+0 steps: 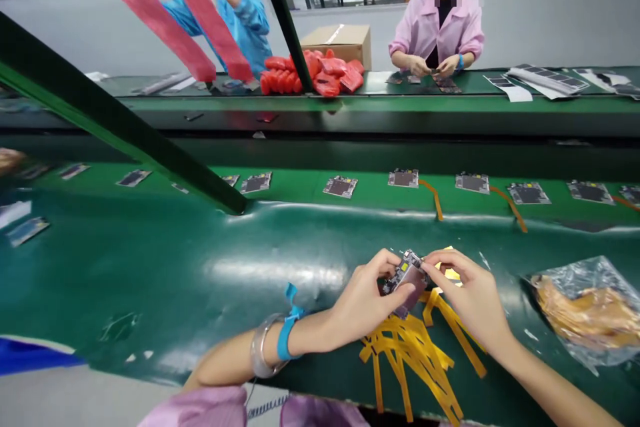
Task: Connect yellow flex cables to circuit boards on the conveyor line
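Note:
My left hand (pixel 363 293) grips a small circuit board (pixel 411 280), tilted above the bench, with the thumb across its face and the fingers behind. At the board's upper right corner, my right hand (pixel 467 287) pinches with thumb and index finger. What lies between those fingertips is too small to make out. Below and behind both hands spreads a loose pile of yellow-orange flex cables (pixel 415 357), and some strips pass partly hidden beneath my right hand. A blue wrist strap (pixel 286 337) and a clear bangle circle my left wrist.
Along the green belt (pixel 295 190) lie several circuit boards (pixel 341 187), some with an orange cable (pixel 510 207) attached. A plastic bag of orange cables (pixel 585 307) rests at right. A green post (pixel 150 140) slants across the left. Opposite, a person (pixel 437 33) handles parts near red bundles (pixel 325 73).

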A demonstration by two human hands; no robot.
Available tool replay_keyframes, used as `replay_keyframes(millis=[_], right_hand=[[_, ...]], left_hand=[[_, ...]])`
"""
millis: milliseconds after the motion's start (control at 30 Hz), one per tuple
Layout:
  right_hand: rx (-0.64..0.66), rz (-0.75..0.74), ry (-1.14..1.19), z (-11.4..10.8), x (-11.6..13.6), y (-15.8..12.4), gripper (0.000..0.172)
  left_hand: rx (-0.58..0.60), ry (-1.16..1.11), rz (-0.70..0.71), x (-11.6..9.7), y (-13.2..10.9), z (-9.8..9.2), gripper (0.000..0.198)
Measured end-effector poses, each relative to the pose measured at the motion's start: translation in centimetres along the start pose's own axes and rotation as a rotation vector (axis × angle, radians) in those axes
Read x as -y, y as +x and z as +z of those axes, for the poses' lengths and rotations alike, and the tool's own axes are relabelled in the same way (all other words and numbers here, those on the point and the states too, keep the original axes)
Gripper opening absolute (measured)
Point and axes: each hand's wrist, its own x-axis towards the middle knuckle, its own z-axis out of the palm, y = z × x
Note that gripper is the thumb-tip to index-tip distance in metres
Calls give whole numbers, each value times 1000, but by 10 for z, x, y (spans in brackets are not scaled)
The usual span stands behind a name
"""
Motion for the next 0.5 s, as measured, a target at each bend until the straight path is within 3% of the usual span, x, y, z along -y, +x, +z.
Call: replay_keyframes(millis=[200, 367, 500], right_hand=[[-122, -67, -95, 6, 6, -4, 12], [-40, -83, -35, 1, 7, 1, 10], [-130, -65, 18, -5, 4, -1, 4]], left_hand=[[-11, 92, 35, -10, 5, 2, 17], [2, 31, 69, -15, 15, 0, 18], [21, -13, 61, -11, 17, 0, 20]])
